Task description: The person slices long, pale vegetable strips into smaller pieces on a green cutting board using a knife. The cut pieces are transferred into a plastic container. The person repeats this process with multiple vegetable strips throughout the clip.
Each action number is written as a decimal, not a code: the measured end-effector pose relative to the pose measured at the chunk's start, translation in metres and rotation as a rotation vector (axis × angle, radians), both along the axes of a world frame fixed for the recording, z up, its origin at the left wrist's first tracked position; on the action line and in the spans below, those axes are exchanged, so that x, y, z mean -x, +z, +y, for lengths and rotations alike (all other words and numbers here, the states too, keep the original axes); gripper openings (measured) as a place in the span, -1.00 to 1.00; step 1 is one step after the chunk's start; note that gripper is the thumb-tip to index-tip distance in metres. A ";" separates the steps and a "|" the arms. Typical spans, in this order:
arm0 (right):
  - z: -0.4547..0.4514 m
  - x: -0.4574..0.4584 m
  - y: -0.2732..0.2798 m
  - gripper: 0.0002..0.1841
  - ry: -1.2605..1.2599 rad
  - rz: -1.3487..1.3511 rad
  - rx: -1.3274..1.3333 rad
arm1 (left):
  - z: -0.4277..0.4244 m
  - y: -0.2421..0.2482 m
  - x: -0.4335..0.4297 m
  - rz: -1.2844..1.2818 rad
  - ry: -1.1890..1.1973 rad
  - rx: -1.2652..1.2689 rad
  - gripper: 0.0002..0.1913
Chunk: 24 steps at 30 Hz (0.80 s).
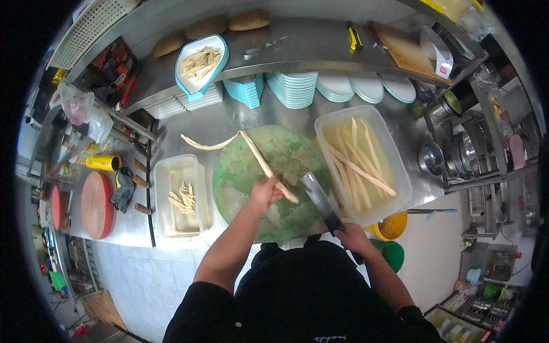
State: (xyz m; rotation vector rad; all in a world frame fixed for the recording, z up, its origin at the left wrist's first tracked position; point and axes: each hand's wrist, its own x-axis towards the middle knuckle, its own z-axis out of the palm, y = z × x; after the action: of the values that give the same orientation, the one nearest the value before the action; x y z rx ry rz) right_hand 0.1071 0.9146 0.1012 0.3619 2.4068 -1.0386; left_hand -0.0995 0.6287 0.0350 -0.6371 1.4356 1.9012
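Note:
My left hand (266,196) is closed on a long, pale, folded strip of food (256,154), which looks like soaked tofu skin stick. Its near end rests over the round green cutting board (240,184); the other end bends left past the board onto the steel. In my right hand (355,239) is the handle of a cleaver (319,199), its blade over the board's right side. A clear plastic tub (396,171) right of the board holds more long strips in yellowish liquid. Short cut pieces (184,198) lie in a smaller plastic container (158,193) on the left.
Stacked blue-rimmed plates (294,90) stand behind the board, under a steel shelf (300,47). On the shelf are a dish (182,53) of cut pieces, a yellow utility knife (354,39) and a wooden board (403,49). A red round board (96,206) lies far left.

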 end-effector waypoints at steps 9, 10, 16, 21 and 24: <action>0.005 0.007 -0.023 -0.52 0.231 0.035 -0.122 | 0.041 -0.009 -0.092 -0.071 0.307 -0.199 -0.89; 0.006 0.005 -0.025 -0.53 0.257 0.032 -0.097 | 0.040 -0.006 -0.093 -0.016 0.360 -0.234 -0.89; 0.012 -0.003 -0.038 -0.55 0.252 0.056 0.017 | 0.017 -0.008 -0.099 -0.068 0.237 -0.008 -0.86; 0.002 -0.016 -0.024 -0.59 0.158 0.107 0.170 | 0.015 -0.024 -0.097 -0.171 0.150 0.047 -0.76; -0.006 -0.015 -0.006 -0.57 -0.010 -0.173 0.376 | 0.014 -0.021 -0.091 -0.081 -0.067 0.226 -0.68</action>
State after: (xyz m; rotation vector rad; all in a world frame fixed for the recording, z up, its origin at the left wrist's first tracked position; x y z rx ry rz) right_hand 0.1220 0.9087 0.0948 0.3150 2.0062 -1.3717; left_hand -0.0080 0.6429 0.0141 -0.7526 1.6129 1.6569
